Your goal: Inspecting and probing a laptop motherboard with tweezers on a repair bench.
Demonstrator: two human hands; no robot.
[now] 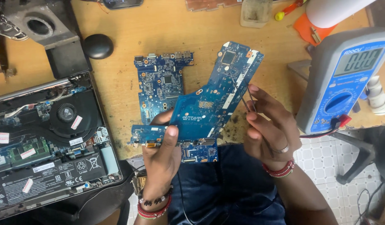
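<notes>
At your right the multimeter's grey rectangular screen (pixel 362 61) tilts; white-and-red stickers (pixel 76 122) dot the opened laptop (pixel 46 137) at left.

Electronics repair workshop, opened laptop (pixel 46 137) w/ fan exposed, bare circuit boards (pixel 161 83), multimeter (pixel 342 79), scuffed wooden bench (pixel 117 50)

- An opened laptop (pixel 46 137) lay at the left, its fan and black battery exposed.
- A second blue circuit board (pixel 159 85) rested flat on the wooden table (pixel 117 37).
- A round black knob (pixel 98 46) sat near the laptop.
- A blue-and-grey multimeter (pixel 342 79) stood at the right, leads plugged in.
- An orange-handled screwdriver (pixel 289 10) lay at the top edge.
</notes>
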